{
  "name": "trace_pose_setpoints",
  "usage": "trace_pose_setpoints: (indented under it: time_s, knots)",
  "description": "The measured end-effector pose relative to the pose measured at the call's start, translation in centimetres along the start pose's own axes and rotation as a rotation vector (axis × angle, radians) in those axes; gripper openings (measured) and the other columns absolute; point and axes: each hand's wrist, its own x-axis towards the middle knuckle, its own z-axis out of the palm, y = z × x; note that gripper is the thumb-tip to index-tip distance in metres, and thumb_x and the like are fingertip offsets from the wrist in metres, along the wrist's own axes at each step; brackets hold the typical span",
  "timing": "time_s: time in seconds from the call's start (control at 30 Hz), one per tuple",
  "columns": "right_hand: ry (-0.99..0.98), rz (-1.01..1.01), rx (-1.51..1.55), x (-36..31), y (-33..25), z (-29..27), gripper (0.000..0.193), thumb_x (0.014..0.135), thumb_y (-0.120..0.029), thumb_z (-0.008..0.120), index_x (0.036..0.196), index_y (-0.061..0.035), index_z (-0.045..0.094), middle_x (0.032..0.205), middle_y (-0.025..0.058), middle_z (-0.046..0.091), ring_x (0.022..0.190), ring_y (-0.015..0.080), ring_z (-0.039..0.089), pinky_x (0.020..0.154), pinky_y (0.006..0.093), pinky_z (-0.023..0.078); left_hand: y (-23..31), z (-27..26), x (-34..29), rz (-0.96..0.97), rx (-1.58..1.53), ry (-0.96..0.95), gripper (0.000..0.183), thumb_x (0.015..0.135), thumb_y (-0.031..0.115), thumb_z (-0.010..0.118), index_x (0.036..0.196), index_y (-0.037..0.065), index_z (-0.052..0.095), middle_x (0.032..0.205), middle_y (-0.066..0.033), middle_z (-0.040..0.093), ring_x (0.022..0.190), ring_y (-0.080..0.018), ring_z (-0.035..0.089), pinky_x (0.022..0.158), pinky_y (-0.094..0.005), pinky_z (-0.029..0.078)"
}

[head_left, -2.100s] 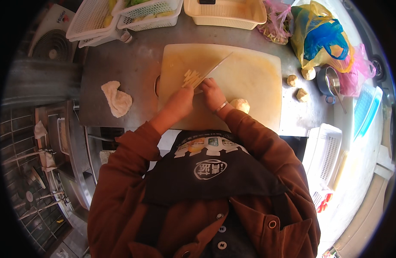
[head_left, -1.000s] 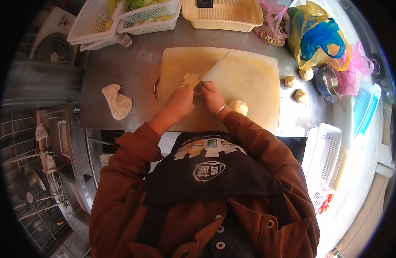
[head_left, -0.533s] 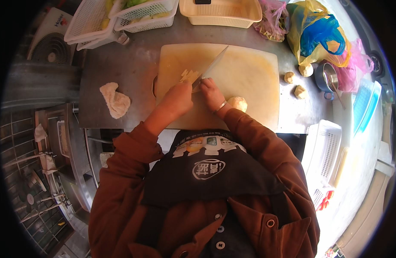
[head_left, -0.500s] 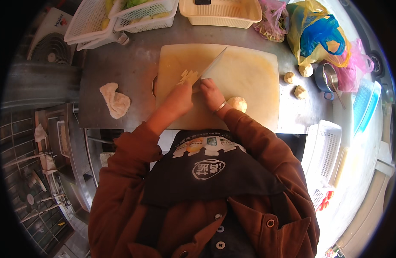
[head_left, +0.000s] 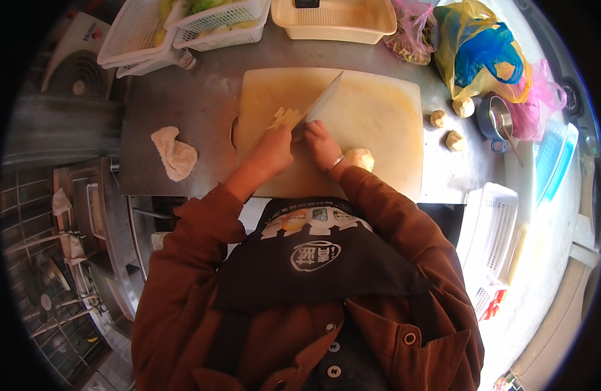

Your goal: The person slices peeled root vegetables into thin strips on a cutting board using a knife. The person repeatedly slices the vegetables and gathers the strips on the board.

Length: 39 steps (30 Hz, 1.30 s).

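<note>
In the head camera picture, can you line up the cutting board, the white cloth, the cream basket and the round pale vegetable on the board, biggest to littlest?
1. cutting board
2. cream basket, though the top edge cuts it off
3. white cloth
4. round pale vegetable, partly hidden

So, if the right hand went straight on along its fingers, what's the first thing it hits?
Right hand: likely the knife, whose blade slants just ahead of the fingertips. The pale cut strips lie on its far side. Exact gap unclear from this one overhead view.
</note>
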Motion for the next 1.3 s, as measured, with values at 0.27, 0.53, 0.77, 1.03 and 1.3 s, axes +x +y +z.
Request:
trace_pose_setpoints:
  time_s: [0.27, 0.53, 0.77, 1.03, 1.3]
  knots:
    - [0.036, -0.019, -0.014, 0.2, -0.3, -0.1, 0.015, 0.075, -0.004, 0.051, 0.087, -0.0031, 0.061, 0.097, 0.0111, 0.052, 0.099, 0.0298, 0.050, 0.084, 0.0346, 0.048, -0.4, 1.0, 0.2, -0.061, -0.017, 0.031, 0.014, 0.078, -0.001, 0.058, 0.090, -0.006, 0.052, 0.082, -0.0301, 0.062, 0.084, -0.0471, 0.060, 0.072, -0.0508, 0.046]
    - [0.001, -0.025, -0.029, -0.4, 0.4, 0.5, 0.012, 0.076, -0.005, 0.051, 0.085, -0.0019, 0.060, 0.097, 0.0122, 0.052, 0.100, 0.0303, 0.050, 0.083, 0.0357, 0.049, -0.3, 0.1, 0.6, -0.003, 0.000, -0.010, 0.015, 0.078, -0.001, 0.059, 0.090, -0.006, 0.052, 0.083, -0.0303, 0.061, 0.084, -0.0476, 0.060, 0.073, -0.0500, 0.046]
    - [0.033, 0.000, -0.013, -0.2, 0.3, 0.4, 0.012, 0.077, -0.007, 0.052, 0.086, -0.0022, 0.059, 0.097, 0.0112, 0.052, 0.097, 0.0301, 0.052, 0.080, 0.0362, 0.050, -0.8, 1.2, 0.5, -0.048, -0.077, 0.026, 0.014, 0.079, -0.001, 0.060, 0.090, -0.007, 0.052, 0.082, -0.0312, 0.060, 0.086, -0.0485, 0.059, 0.074, -0.0495, 0.047]
    - [0.014, -0.006, -0.012, -0.1, -0.1, 0.1, 0.012, 0.077, -0.005, 0.052, 0.087, -0.0026, 0.058, 0.096, 0.0101, 0.052, 0.098, 0.0295, 0.051, 0.081, 0.0355, 0.050, 0.6, -1.2, 0.3, -0.050, -0.099, -0.004, 0.015, 0.080, -0.001, 0.059, 0.091, -0.009, 0.053, 0.084, -0.0340, 0.060, 0.086, -0.0493, 0.059, 0.074, -0.0502, 0.047]
    - [0.027, 0.013, -0.003, -0.3, 0.1, 0.5, 0.010, 0.077, -0.003, 0.051, 0.085, -0.0027, 0.057, 0.096, 0.0114, 0.051, 0.095, 0.0307, 0.051, 0.080, 0.0368, 0.049, 0.1, -0.5, 0.7, -0.020, -0.086, 0.016, 0.015, 0.079, -0.001, 0.059, 0.090, -0.009, 0.053, 0.080, -0.0332, 0.060, 0.085, -0.0486, 0.060, 0.072, -0.0498, 0.047]
